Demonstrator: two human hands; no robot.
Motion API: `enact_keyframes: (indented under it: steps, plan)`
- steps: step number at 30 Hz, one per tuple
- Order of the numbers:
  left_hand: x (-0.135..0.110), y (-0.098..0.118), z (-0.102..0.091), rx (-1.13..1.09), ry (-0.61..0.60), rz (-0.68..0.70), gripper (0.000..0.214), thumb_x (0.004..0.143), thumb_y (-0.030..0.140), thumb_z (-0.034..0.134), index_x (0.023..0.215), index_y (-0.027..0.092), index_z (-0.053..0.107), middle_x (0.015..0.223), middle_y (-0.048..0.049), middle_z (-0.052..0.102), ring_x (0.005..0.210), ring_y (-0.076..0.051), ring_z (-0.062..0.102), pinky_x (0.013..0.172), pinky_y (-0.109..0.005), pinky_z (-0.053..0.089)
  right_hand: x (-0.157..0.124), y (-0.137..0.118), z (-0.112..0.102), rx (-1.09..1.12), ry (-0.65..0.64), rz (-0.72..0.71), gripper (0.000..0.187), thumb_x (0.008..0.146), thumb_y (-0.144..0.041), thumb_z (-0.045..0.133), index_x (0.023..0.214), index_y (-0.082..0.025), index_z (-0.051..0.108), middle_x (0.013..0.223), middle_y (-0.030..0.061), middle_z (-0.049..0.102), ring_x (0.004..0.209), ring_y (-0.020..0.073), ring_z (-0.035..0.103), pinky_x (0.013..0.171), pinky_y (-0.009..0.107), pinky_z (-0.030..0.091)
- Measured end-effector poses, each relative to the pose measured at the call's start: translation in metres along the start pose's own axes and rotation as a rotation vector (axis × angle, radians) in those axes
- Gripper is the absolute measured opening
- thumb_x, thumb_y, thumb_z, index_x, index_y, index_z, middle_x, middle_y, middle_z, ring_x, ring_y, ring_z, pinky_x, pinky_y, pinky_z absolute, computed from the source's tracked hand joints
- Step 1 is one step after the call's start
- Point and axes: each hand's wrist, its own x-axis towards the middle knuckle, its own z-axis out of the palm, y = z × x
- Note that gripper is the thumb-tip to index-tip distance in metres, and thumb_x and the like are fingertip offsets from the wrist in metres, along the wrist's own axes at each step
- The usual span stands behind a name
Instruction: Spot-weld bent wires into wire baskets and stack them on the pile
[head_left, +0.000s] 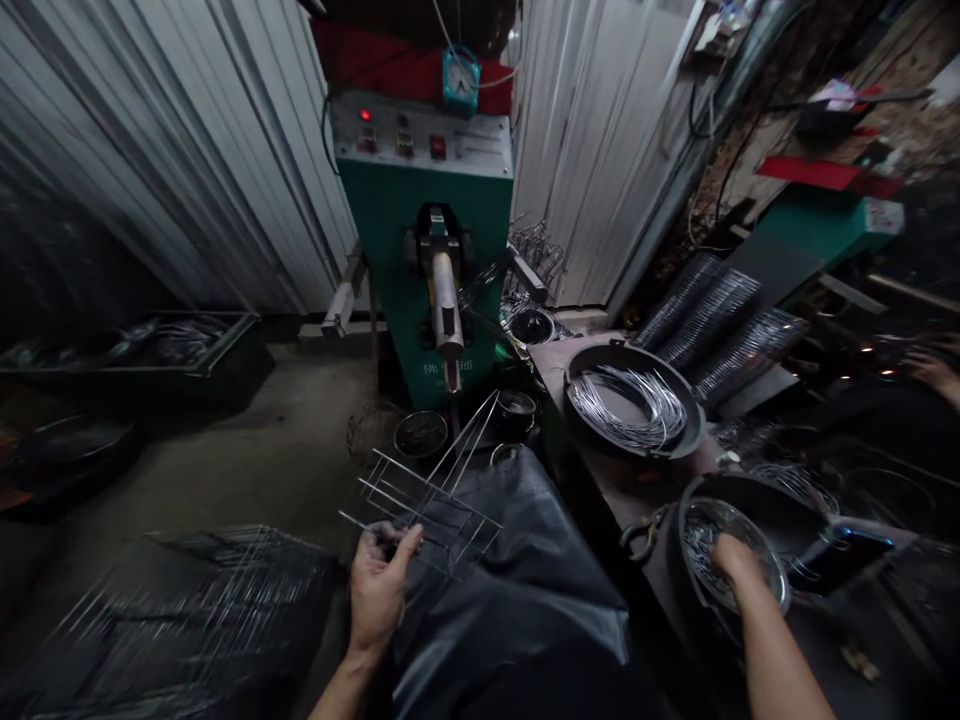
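My left hand [381, 585] pinches a small wire rack [431, 500] by its near edge, thumb on top. The rack is a grid of thin metal rods, tilted above my lap, with long wires reaching toward the machine. A dark apron [517, 560] covers my legs. To the right, my right hand [731, 560] reaches down into a bowl [776, 575] of small metal wire pieces [701, 540]. Its fingers look bunched together, and their tips are hidden among the pieces. The bowl sits in a larger dark pan [686, 500].
Ahead stands a green machine [382, 240] with a downward-pointing electrode [450, 370]. A pan rim [574, 385] surrounds coiled wires [630, 405] on the right bench. Stacked wire racks [225, 610] lie at lower left. A phone [855, 555] rests beside the bowl. Another person's hand [934, 372] shows far right.
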Motion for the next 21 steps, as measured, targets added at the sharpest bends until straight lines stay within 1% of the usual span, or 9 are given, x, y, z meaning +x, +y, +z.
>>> enact_keyframes:
  steps: [3,6,9,11,12,14,16,17,21]
  plan:
    - [-0.003,0.004,-0.004,0.053,0.013,-0.033,0.035,0.058,0.033,0.075,0.075,0.020,0.048,0.065,0.0060,0.055,0.061,-0.009,0.056,0.063,-0.019,0.044,-0.015,-0.004,0.000,0.016,-0.062,0.067,0.028,0.074,-0.010,0.047,0.093,-0.003,0.068,0.098,0.0241,0.065,0.090,0.0279,0.063,0.074,0.032,0.046]
    - [-0.004,0.009,-0.008,0.128,0.064,-0.122,0.038,0.056,0.035,0.075,0.078,0.020,0.049,0.068,0.0041,0.059,0.063,-0.010,0.057,0.060,-0.019,0.044,-0.023,0.005,0.004,0.107,0.006,0.117,0.034,0.081,-0.015,0.042,0.108,-0.005,0.061,0.106,0.0217,0.063,0.095,0.0247,0.061,0.077,0.029,0.044]
    - [0.000,0.012,-0.006,0.196,0.097,-0.144,0.039,0.054,0.037,0.075,0.078,0.020,0.048,0.072,0.0029,0.060,0.062,-0.011,0.058,0.056,-0.020,0.044,-0.026,0.015,0.005,0.205,0.064,0.140,0.033,0.084,-0.021,0.039,0.099,-0.005,0.063,0.098,0.0210,0.065,0.090,0.0240,0.062,0.075,0.029,0.043]
    - [0.001,0.012,-0.003,0.227,0.073,-0.129,0.041,0.053,0.037,0.076,0.078,0.019,0.048,0.071,0.0026,0.061,0.060,-0.012,0.059,0.054,-0.022,0.045,-0.030,0.005,0.001,0.269,0.108,0.087,0.033,0.085,-0.027,0.037,0.091,-0.008,0.064,0.089,0.0173,0.066,0.083,0.0220,0.062,0.071,0.028,0.044]
    - [0.001,0.011,0.000,0.225,0.057,-0.120,0.042,0.052,0.037,0.076,0.078,0.019,0.048,0.070,0.0025,0.061,0.060,-0.012,0.059,0.054,-0.022,0.045,-0.033,-0.008,-0.002,0.356,0.132,0.020,0.034,0.085,-0.031,0.037,0.089,-0.010,0.063,0.084,0.0145,0.067,0.078,0.0206,0.062,0.068,0.028,0.044]
    - [0.000,0.009,0.005,0.203,0.026,-0.103,0.043,0.051,0.038,0.076,0.079,0.019,0.049,0.068,0.0028,0.060,0.060,-0.013,0.060,0.055,-0.023,0.046,-0.042,-0.050,-0.010,0.668,0.136,-0.195,0.035,0.082,-0.040,0.039,0.087,-0.013,0.061,0.074,0.0083,0.065,0.065,0.0174,0.060,0.060,0.026,0.045]
    - [0.000,0.006,0.011,0.154,-0.001,-0.072,0.044,0.050,0.038,0.077,0.078,0.019,0.049,0.068,0.0031,0.060,0.062,-0.013,0.060,0.059,-0.024,0.047,-0.058,-0.109,-0.020,1.050,0.040,-0.449,0.034,0.077,-0.046,0.047,0.082,-0.015,0.058,0.067,0.0036,0.062,0.056,0.0147,0.056,0.054,0.026,0.044]
    - [-0.001,0.004,0.014,0.131,-0.014,-0.052,0.043,0.051,0.039,0.077,0.077,0.019,0.049,0.069,0.0030,0.060,0.063,-0.013,0.060,0.061,-0.024,0.047,-0.068,-0.141,-0.025,1.157,-0.029,-0.554,0.033,0.074,-0.048,0.050,0.078,-0.016,0.058,0.064,0.0021,0.060,0.054,0.0139,0.054,0.053,0.025,0.044]
    - [-0.003,-0.001,0.016,0.089,-0.020,0.034,0.042,0.054,0.041,0.075,0.077,0.019,0.048,0.069,0.0025,0.058,0.067,-0.013,0.059,0.066,-0.025,0.047,-0.113,-0.258,-0.040,1.199,-0.176,-0.876,0.032,0.073,-0.046,0.054,0.061,-0.017,0.052,0.055,-0.0016,0.054,0.052,0.0112,0.050,0.052,0.023,0.040]
